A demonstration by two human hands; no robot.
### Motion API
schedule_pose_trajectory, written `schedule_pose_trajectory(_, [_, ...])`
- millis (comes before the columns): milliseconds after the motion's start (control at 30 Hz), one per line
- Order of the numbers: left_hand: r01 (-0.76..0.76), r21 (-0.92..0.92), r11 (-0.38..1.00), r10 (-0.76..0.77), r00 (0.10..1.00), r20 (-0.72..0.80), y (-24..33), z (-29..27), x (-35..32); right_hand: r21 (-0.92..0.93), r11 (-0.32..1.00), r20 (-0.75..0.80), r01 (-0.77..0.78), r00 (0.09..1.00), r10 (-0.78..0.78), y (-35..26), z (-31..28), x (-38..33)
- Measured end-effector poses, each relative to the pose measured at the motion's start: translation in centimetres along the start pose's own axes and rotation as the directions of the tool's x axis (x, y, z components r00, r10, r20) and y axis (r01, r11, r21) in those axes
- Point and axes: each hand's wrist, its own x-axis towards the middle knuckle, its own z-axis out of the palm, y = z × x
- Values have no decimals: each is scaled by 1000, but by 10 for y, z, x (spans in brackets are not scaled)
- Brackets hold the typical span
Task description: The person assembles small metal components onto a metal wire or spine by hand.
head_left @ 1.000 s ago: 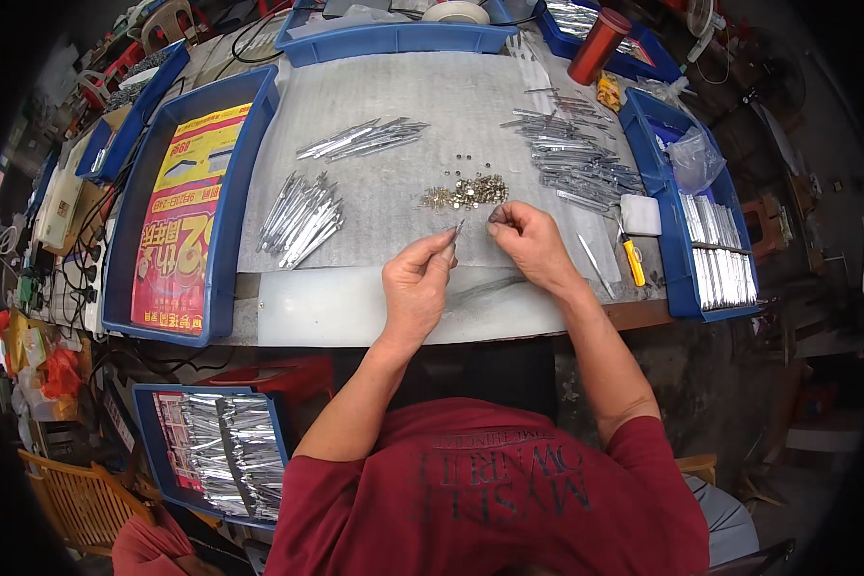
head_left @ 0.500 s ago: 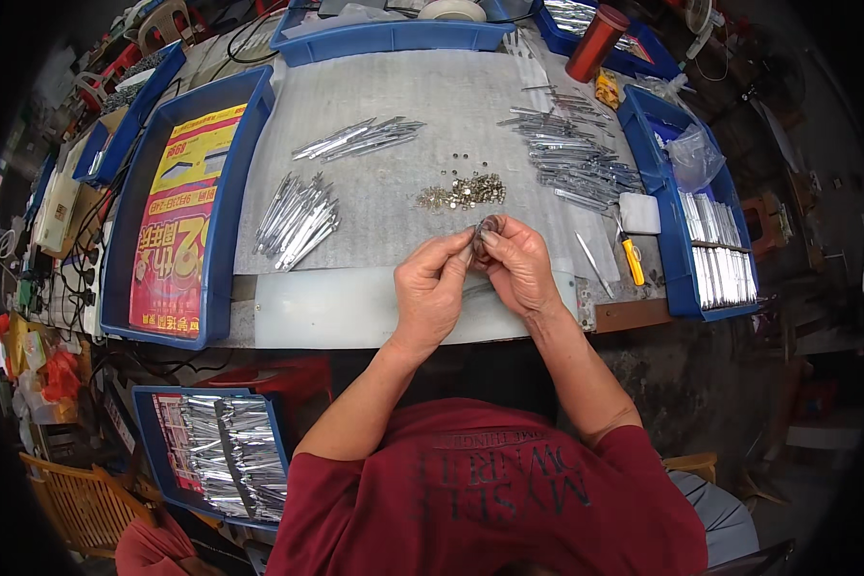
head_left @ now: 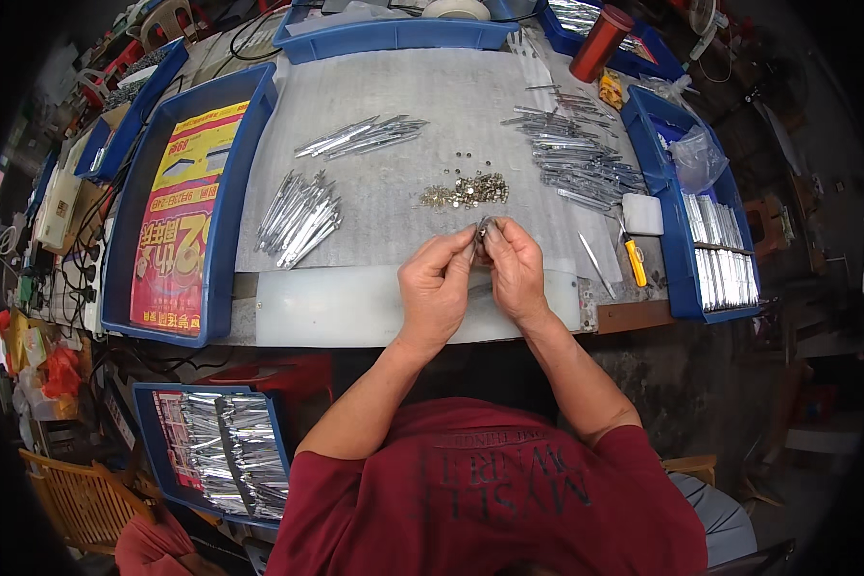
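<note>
My left hand (head_left: pixel 436 288) and my right hand (head_left: pixel 516 274) meet fingertip to fingertip over the near edge of the work surface. Both are closed in a pinch around a small grey metal part (head_left: pixel 483 230); fingers cover most of it, so its exact kind is hidden. Just beyond the fingertips lies a pile of small round brass and silver-coloured metal pieces (head_left: pixel 467 191). Thin silver metal strips form one bundle (head_left: pixel 300 219) to the left and another (head_left: pixel 363 137) farther back. A larger heap of strips (head_left: pixel 581 154) spreads out at the right.
A yellow-handled screwdriver (head_left: pixel 636 263), a white block (head_left: pixel 642 214) and a thin pointed rod (head_left: pixel 597 265) lie to the right. Blue trays stand at left (head_left: pixel 223 226), back (head_left: pixel 394 36) and right (head_left: pixel 680 278). Another strip-filled tray (head_left: pixel 283 451) sits low at left. A red cylinder (head_left: pixel 600 43) stands behind.
My right hand's fingers have curled in slightly and the hand has shifted a little left and down. My left hand is nearly still, and the piles look the same.
</note>
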Motion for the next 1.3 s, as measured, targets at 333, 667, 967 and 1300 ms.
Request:
schedule_pose_trajectory(333, [4,9,1000,-4,1000,-22,-5,0,-1,-231,972,-51,35,998,-48,-6,7,1])
schedule_pose_trajectory(667, [21,-54,998,-21,1000,3,1,1,-3,-339,940,-8,34,999,-39,-10,-3,8])
schedule_pose_trajectory(967, [110,-122,986,-109,994,14,11,0,-4,-323,945,-69,54,994,-81,-13,-5,11])
schedule_pose_trajectory(1300, [121,-183,976,-124,992,-6,10,0,-4,-287,957,-112,32,991,-66,-11,-1,8])
